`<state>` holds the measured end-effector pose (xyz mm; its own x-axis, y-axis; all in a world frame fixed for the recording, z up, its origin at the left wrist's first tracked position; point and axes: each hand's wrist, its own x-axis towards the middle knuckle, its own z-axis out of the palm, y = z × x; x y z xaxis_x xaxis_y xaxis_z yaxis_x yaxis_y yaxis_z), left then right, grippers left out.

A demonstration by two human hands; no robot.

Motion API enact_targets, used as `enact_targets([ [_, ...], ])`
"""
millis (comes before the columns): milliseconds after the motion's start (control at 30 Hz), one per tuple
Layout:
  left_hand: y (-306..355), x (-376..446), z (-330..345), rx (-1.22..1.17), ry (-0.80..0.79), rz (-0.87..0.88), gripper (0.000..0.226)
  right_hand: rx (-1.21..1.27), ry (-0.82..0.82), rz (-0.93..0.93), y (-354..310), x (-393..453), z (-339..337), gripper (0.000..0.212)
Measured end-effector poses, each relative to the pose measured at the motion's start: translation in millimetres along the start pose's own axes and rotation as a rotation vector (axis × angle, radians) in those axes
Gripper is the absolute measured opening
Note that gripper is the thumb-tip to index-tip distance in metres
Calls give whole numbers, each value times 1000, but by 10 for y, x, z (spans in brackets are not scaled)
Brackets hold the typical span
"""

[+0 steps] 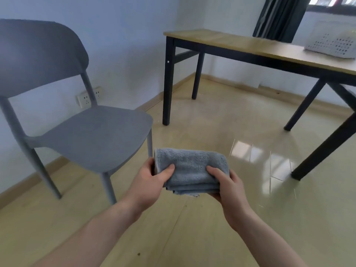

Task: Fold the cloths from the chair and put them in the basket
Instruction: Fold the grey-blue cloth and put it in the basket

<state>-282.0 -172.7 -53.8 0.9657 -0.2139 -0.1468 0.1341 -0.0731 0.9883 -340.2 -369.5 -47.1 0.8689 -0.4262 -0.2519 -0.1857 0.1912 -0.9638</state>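
1. Head view: the grey chair (92, 135) at left stands bare of cloths.
2. Centre: the left hand (154, 177) and right hand (226, 182) each pinch an end of a folded grey cloth (190, 166), thumbs on top, held level above the floor.
3. Right: the white basket (332, 42) sits on the desk (250, 45), well apart; carrying the cloth there seems next.

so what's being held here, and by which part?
A folded blue-grey cloth: left hand grips its left end, right hand its right end, thumbs on top.
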Motion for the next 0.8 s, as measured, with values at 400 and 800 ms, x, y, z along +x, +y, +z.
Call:
enact_targets([
  [400,-225,636,194,27,125,-308,24,47,81,314,159,658,60,22],
  [800,3128,306,907,82,-22,-442,14,-46,15,480,-3037,162,-732,9],
])
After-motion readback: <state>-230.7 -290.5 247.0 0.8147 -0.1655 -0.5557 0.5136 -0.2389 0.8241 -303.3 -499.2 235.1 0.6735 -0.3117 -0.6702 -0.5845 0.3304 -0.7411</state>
